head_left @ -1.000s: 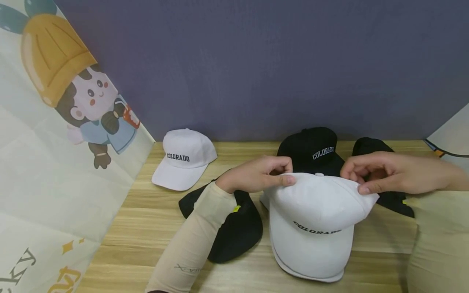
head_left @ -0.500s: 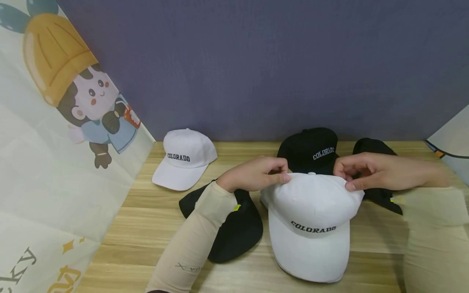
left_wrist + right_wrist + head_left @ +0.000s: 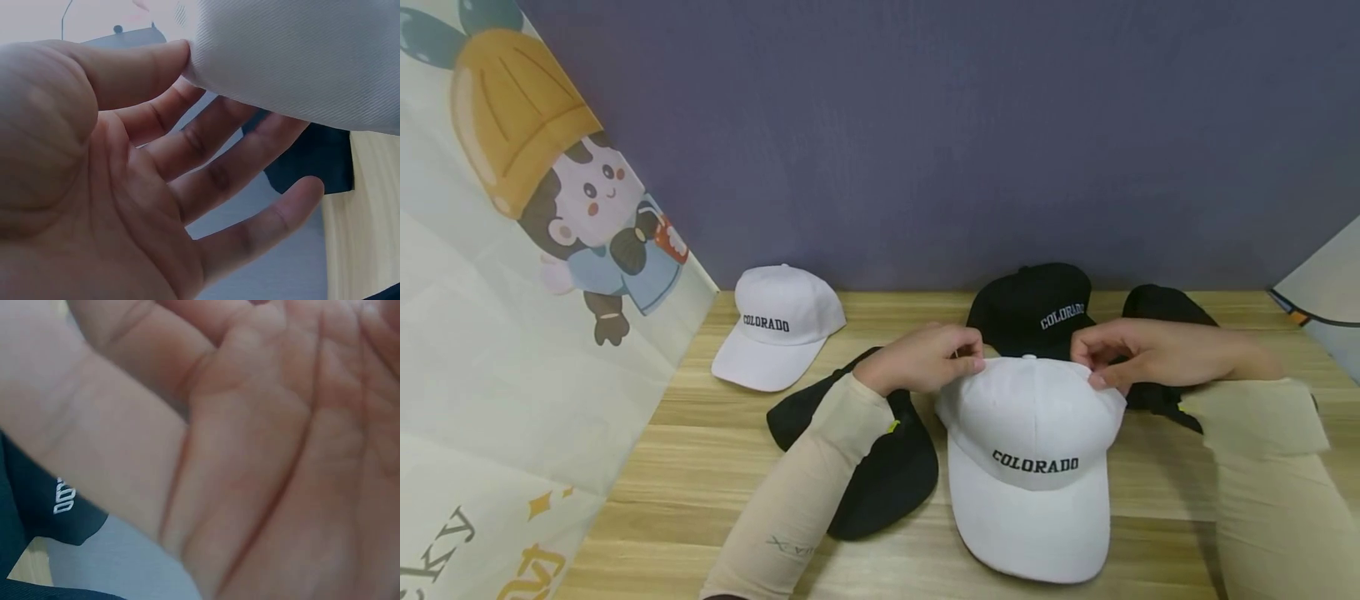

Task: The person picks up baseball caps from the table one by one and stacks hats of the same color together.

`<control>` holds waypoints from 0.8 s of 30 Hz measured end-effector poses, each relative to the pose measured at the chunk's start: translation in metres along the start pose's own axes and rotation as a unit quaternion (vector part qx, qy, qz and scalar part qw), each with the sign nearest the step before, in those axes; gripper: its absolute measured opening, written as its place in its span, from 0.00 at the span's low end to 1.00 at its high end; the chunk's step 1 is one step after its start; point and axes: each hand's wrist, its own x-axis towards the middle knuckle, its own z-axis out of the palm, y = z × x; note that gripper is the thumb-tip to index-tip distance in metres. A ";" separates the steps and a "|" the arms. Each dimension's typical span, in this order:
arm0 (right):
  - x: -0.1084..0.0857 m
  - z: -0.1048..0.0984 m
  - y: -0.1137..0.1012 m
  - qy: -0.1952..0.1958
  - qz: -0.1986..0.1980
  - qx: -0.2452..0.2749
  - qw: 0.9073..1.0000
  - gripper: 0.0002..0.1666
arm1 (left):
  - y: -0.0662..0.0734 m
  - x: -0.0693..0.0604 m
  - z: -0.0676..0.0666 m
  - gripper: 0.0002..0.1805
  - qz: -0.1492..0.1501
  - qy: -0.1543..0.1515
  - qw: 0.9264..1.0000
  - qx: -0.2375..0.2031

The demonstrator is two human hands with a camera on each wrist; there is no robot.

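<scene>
A white baseball cap (image 3: 1033, 425) with black COLORADO lettering faces me at the front, brim toward the near side. My left hand (image 3: 928, 360) pinches the left top of its crown between thumb and fingers. In the left wrist view, my left hand (image 3: 156, 150) has thumb and forefinger at the white cloth's edge, the other fingers spread below. My right hand (image 3: 1157, 350) pinches the crown's right top. The right wrist view shows mostly the palm of my right hand (image 3: 269, 450); its fingertips are out of frame there.
Another white cap (image 3: 786, 304) sits at the back left. A black cap (image 3: 887, 483) lies partly under my left forearm. A black COLORADO cap (image 3: 1026, 304) stands behind the held one, and a black cap (image 3: 1165, 302) is partly behind my right hand. A dark wall (image 3: 925, 150) borders the table (image 3: 655, 483).
My right hand has moved left, toward my left hand, and the held cap has straightened to face me. A second white brim edge seen beneath it a second ago no longer shows.
</scene>
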 end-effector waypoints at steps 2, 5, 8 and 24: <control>0.001 0.000 0.003 -0.005 0.005 0.013 1.000 0.03 | 0.000 0.001 0.002 0.08 -0.007 0.002 1.000 0.009; 0.003 0.000 0.007 -0.006 0.013 0.025 1.000 0.03 | -0.001 0.002 0.004 0.08 -0.017 0.005 1.000 0.019; 0.005 0.000 0.011 -0.007 0.019 0.033 0.999 0.04 | -0.001 0.003 0.006 0.08 -0.030 0.008 0.999 0.024; 0.017 0.001 0.021 0.029 0.028 -0.015 0.999 0.03 | -0.009 0.008 0.013 0.07 -0.063 0.034 0.997 0.033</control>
